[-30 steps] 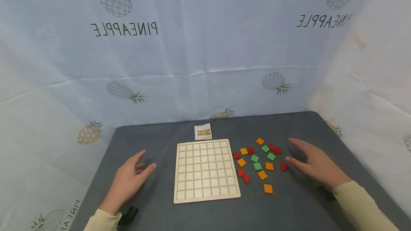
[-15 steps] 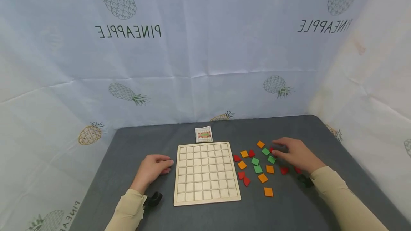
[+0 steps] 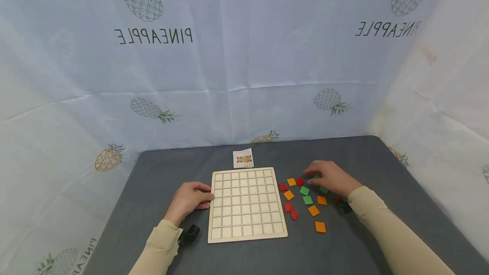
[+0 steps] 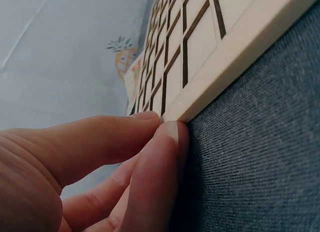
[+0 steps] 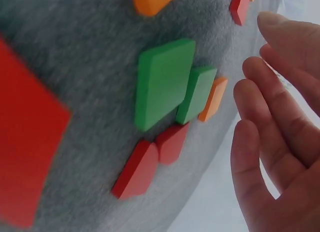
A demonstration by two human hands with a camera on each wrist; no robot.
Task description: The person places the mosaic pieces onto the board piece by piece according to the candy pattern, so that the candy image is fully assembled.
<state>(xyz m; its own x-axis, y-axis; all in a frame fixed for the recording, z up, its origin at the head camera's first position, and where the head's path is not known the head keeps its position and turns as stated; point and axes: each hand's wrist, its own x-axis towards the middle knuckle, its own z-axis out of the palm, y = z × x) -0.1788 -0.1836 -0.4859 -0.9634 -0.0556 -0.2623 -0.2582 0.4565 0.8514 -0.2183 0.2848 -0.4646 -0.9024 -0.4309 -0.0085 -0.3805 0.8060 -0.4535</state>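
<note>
A pale wooden board (image 3: 247,212) with a grid of square cells lies flat on the dark table. My left hand (image 3: 188,200) is at its left side. In the left wrist view, the thumb and a finger pinch the edge of the board (image 4: 240,67). My right hand (image 3: 330,177) hovers over the scattered tiles with its fingers loosely bent. In the right wrist view nothing sits between its fingers, and green tiles (image 5: 167,82) and red tiles (image 5: 139,169) lie beneath. The hand hides some tiles in the head view.
A small printed card (image 3: 243,158) with a coloured grid pattern lies behind the board. Orange tiles (image 3: 320,227) and red tiles (image 3: 294,214) are spread right of the board. A pineapple-print cloth (image 3: 229,54) hangs behind the table.
My left hand has moved right to the board's edge, its fingers drawing together. My right hand has moved left over the tiles. The board and visible tiles lie as before.
</note>
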